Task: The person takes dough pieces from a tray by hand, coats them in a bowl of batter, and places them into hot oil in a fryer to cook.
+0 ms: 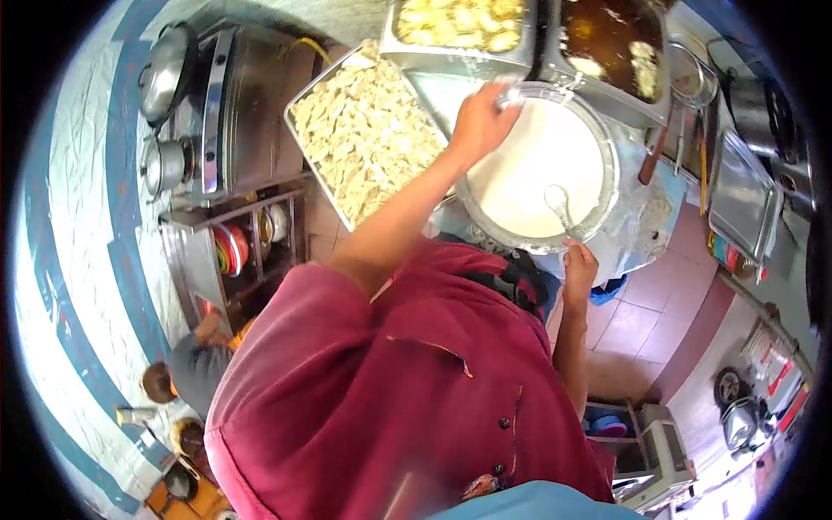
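A wide basin (608,165) of creamy white batter (520,178) stands in front of my body. My left hand (485,123) is closed over its upper left rim, the fingertips slightly blurred. At the lower right rim, my right hand (579,258) pinches the handle of a metal spoon (559,205). The spoon's bowl rests in the batter. Left of the basin, a rectangular tray (317,180) is heaped with pale sliced pieces (368,130), partly hidden by my left forearm.
Beyond the basin, one metal pan (459,61) holds yellow pieces in oil, and another (598,85) holds dark oil with battered pieces. A wooden-handled tool (654,156) lies right of the basin. Pots (166,165) stand far left; another person (195,368) is at lower left.
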Demonstrator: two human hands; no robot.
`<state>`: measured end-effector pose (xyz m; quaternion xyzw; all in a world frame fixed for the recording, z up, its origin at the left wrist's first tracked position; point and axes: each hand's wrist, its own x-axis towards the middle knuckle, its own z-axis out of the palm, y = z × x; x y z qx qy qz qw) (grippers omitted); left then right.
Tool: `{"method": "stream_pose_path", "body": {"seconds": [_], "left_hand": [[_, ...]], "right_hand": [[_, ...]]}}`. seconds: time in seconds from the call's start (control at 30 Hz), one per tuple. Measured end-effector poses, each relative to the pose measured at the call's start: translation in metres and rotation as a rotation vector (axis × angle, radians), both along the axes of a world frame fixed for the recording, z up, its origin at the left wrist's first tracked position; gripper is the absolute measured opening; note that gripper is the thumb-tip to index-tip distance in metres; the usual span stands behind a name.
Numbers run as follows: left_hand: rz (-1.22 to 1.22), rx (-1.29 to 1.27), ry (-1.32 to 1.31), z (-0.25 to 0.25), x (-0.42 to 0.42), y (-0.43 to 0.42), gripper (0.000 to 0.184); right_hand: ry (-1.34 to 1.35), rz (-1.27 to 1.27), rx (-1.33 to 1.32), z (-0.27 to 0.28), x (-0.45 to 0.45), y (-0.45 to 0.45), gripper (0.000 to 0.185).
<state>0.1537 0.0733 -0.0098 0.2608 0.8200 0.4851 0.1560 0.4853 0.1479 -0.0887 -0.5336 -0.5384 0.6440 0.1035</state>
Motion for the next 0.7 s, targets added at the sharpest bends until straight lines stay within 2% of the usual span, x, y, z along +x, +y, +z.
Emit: {"method": "stream_pose_path", "body": {"seconds": [0.03, 0.1, 0.17, 0.23, 0.27, 0.3, 0.33, 0.37, 0.4, 0.47, 0.7], "left_hand": [[0.062, -0.078, 0.021, -0.021, 0.013, -0.034, 0.043], [0.151, -0.211, -0.253, -0.025, 0.032, -0.096, 0.039], [0.257, -0.253, -0.296, -0.076, 0.039, -0.159, 0.035], [0.339, -0.442, -0.188, -0.056, 0.036, -0.201, 0.032], [0.426, -0.379, -0.235, -0.067, 0.030, -0.227, 0.033], [0.436, -0.332, -0.083, -0.072, 0.021, -0.248, 0.036], [0.481, -0.587, -0.161, -0.080, 0.005, -0.271, 0.039], [0.602, -0.444, -0.045, -0.111, -0.006, -0.298, 0.041], [0.675, -0.367, -0.112, -0.112, -0.017, -0.310, 0.043], [0.629, -0.533, 0.171, -0.112, -0.035, -0.320, 0.046], [0.504, -0.702, -0.102, -0.106, -0.063, -0.306, 0.059]], "right_hand": [[-0.006, 0.026, -0.005, 0.000, -0.002, 0.002, 0.020], [-0.061, 0.086, 0.039, 0.010, -0.012, 0.001, 0.021], [-0.072, 0.137, 0.067, 0.019, -0.021, 0.000, 0.022], [-0.087, 0.174, 0.094, 0.022, -0.024, -0.002, 0.022], [-0.093, 0.187, 0.107, 0.022, -0.026, -0.004, 0.023], [-0.097, 0.197, 0.119, 0.022, -0.027, -0.005, 0.023], [-0.085, 0.204, 0.115, 0.023, -0.027, -0.007, 0.023], [-0.074, 0.210, 0.110, 0.023, -0.028, -0.010, 0.024], [-0.062, 0.213, 0.107, 0.024, -0.028, -0.013, 0.024], [-0.081, 0.197, 0.090, 0.024, -0.027, -0.020, 0.025], [-0.091, 0.181, 0.093, 0.028, -0.019, -0.029, 0.029]]}}
